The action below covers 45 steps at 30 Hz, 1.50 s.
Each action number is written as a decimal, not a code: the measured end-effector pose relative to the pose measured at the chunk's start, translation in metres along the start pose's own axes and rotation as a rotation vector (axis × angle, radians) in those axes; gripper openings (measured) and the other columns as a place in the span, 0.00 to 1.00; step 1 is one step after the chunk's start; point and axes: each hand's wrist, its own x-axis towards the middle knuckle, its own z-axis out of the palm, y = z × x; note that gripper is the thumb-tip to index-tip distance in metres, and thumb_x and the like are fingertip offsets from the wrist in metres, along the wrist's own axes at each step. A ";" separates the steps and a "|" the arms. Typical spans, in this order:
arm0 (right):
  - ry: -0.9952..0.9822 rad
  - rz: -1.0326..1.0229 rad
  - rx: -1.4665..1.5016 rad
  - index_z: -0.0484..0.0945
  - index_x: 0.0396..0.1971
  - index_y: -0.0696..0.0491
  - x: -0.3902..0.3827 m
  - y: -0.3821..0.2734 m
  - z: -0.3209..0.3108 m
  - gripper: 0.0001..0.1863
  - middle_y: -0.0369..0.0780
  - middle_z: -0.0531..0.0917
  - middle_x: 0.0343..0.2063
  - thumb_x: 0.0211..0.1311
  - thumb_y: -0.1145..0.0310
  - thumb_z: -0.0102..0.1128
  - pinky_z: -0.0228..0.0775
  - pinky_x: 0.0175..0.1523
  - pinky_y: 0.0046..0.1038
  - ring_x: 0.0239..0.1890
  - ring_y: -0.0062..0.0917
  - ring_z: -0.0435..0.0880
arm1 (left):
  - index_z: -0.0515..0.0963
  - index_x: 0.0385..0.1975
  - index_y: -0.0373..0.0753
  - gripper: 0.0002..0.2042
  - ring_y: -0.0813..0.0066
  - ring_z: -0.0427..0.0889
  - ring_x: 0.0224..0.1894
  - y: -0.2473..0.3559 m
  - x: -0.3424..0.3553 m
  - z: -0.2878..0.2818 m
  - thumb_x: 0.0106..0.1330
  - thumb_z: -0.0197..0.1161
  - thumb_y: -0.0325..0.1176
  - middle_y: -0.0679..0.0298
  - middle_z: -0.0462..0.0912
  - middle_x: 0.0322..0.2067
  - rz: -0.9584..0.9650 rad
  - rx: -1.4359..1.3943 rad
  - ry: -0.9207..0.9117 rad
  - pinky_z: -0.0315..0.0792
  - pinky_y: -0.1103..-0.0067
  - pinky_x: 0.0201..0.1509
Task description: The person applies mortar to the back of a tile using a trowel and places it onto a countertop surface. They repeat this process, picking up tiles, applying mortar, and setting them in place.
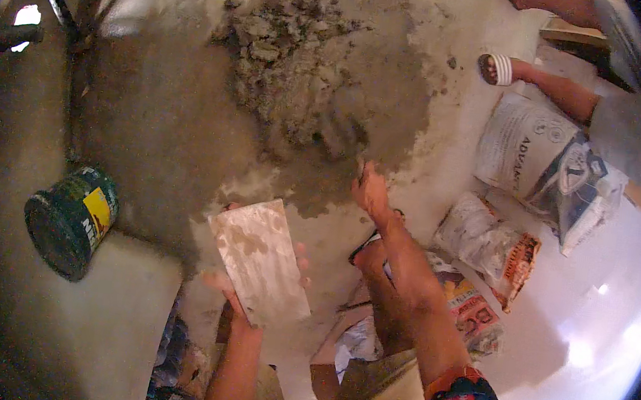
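Clock directions are taken from the pale rectangular slab [259, 260], which is smeared with brown. The left hand [227, 287] holds it, thumb side at its left edge, fingertips along its right edge. The heap of wet mortar [303, 65] spreads at twelve o'clock, apart from the slab. The right hand [372, 192] is curled in narrowly at two o'clock, well apart from the left and at the heap's lower margin.

Room and edges, left to right: a dark green bucket [72, 221] stands at nine o'clock; damp brown floor [163, 137] extends from it toward the mortar; pale floor separates slab and right hand. A large white bag [536, 156] at two o'clock and a torn white-and-orange bag [484, 244] at three border the right side.

The left palm is concealed beneath the slab, whose material is uncertain. Whether the right hand grips a tool cannot be told. A red printed bag [478, 314] is partly covered by the right forearm [414, 276]. A co-worker's sandalled foot [501, 69] appears between one and two o'clock, the body cut off.
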 end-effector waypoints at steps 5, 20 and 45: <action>-0.153 0.097 0.150 0.71 0.49 0.57 -0.043 0.026 -0.066 0.20 0.57 0.84 0.28 0.63 0.64 0.66 0.75 0.35 0.54 0.28 0.56 0.84 | 0.54 0.80 0.46 0.64 0.37 0.64 0.74 0.003 0.001 -0.008 0.45 0.67 0.81 0.44 0.59 0.76 0.082 0.053 -0.053 0.62 0.40 0.74; 0.222 0.259 0.232 0.76 0.49 0.58 -0.088 -0.074 0.034 0.25 0.57 0.84 0.28 0.78 0.47 0.50 0.72 0.42 0.52 0.33 0.59 0.84 | 0.49 0.81 0.55 0.61 0.39 0.66 0.73 0.004 0.004 -0.009 0.50 0.69 0.77 0.49 0.55 0.79 0.191 0.092 0.057 0.59 0.36 0.74; -0.817 0.550 1.435 0.79 0.34 0.43 -0.180 -0.007 -0.263 0.22 0.31 0.76 0.16 0.72 0.38 0.56 0.63 0.16 0.24 0.12 0.21 0.70 | 0.55 0.79 0.43 0.58 0.48 0.75 0.68 -0.084 -0.086 0.112 0.56 0.57 0.81 0.51 0.67 0.73 0.360 0.446 -0.043 0.72 0.50 0.71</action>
